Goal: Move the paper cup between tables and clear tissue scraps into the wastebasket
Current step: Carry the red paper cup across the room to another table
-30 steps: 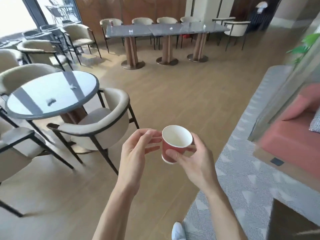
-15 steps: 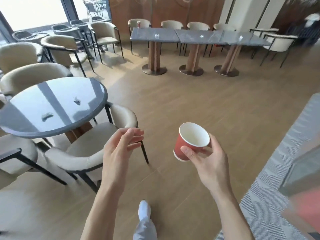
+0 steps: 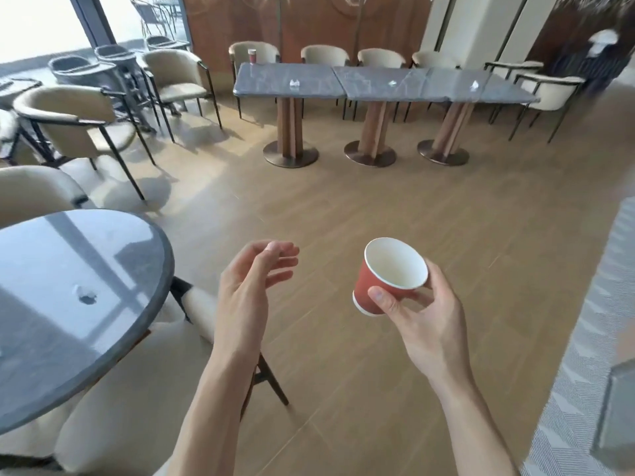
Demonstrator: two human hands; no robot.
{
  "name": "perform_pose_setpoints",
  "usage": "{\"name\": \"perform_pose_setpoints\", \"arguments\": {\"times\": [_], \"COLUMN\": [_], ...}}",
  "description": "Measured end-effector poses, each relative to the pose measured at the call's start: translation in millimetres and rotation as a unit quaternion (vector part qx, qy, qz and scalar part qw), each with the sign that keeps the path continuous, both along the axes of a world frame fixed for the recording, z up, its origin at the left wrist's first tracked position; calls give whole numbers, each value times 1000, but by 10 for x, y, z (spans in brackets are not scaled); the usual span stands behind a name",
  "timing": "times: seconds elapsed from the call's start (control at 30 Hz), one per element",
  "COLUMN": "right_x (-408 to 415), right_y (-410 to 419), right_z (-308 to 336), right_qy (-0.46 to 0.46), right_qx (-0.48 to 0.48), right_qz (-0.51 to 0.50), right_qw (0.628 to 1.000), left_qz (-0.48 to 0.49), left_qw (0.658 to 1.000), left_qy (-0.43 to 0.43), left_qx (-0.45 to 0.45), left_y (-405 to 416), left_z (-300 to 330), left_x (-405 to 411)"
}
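Now I see my right hand (image 3: 424, 317) pinching the red paper cup (image 3: 386, 274) at four o'clock, tilted, above the floor (image 3: 343, 218); my left hand (image 3: 251, 286) hangs loosely spread, holding nothing, at seven o'clock beside the round table (image 3: 68, 304).

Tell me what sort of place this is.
Probably a cafe or lounge seating area: a row of long tables with cushioned chairs, a round table nearby, and a paper cup in the right hand.
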State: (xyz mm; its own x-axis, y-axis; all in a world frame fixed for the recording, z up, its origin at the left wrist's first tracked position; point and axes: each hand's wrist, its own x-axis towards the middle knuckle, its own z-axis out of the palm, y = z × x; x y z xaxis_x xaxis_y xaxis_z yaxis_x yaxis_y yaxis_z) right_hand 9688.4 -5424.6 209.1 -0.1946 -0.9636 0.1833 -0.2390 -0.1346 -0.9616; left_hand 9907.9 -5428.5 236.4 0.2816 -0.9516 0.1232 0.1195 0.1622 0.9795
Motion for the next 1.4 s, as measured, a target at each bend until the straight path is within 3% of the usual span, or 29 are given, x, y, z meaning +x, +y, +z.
{"name": "perform_pose_setpoints", "arguments": {"times": [0.33, 0.67, 1.0, 1.4], "right_x": [-133, 79, 1103, 2623], "right_y": [-2435, -5070, -7131, -9700], "right_z": [-360, -5, -416, -70], "right_qy": [-28, -28, 25, 21], "right_qx": [10, -12, 9, -13], "right_qz": [38, 140, 198, 174], "right_qw": [999, 990, 980, 984], "left_qz": [7, 99, 143, 103], "left_qw": [1000, 995, 989, 994], "left_qy": [-17, -8, 36, 24], "left_qx": [20, 10, 16, 1], "left_y": [-2179, -4367, -6410, -9113], "left_z": [-273, -5, -418, -82], "left_x": [-186, -129, 756, 2294]}}
